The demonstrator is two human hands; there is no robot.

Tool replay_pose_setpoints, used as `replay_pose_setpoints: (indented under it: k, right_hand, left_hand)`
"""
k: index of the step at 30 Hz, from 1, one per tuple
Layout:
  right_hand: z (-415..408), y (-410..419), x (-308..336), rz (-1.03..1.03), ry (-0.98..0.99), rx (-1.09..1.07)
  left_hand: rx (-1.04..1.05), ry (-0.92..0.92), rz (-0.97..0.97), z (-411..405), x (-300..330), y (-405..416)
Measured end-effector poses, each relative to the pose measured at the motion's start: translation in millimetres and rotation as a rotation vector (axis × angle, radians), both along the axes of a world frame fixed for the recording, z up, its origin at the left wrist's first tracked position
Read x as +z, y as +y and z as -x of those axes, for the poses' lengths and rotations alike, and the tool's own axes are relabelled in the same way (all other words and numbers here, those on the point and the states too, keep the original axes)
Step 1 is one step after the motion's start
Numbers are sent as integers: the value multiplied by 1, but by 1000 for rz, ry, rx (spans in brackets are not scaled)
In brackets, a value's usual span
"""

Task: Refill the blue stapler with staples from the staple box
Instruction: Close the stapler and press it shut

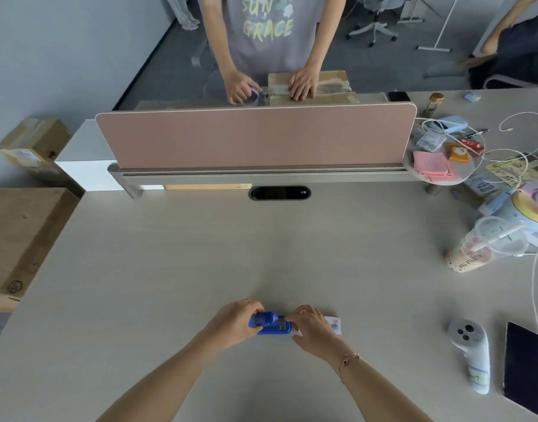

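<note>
Both hands are closed on the stapler [270, 323]: left hand [235, 322] at 9 o'clock, right hand [313, 330] at 3. Steady bracing is advised while the magazine is worked.

A wide, pale wood-grain counter [176, 269] fills the room's near side, evenly lit with soft shadows. Along its far edge stands a dusty-pink rounded partition panel [255, 137] on a grey metal rail [261, 175], with a dark oval cable opening [279, 193] just before it. Off the left edge sit brown cardboard boxes [21, 236] against a plain pale grey wall [63, 50]. Beyond the panel lies dark grey carpeted floor [170, 68], where a white swivel-chair base [373, 29] stands toward the far right corner.
</note>
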State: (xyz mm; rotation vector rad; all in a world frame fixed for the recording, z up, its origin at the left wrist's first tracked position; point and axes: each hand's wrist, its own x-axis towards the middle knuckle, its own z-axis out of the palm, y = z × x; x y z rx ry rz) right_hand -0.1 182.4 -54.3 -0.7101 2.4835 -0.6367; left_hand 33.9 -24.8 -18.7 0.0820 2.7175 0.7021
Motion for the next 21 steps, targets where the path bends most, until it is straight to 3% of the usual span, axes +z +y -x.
replay_pose_setpoints:
  k: [11,21]
  right_hand:
    - [10,6,12,123,32,-86]
    - [11,-5,11,13,83,44]
  left_hand:
    - [-63,-47,64,8,-18,19]
    - [-55,-139,160,7,-19,5]
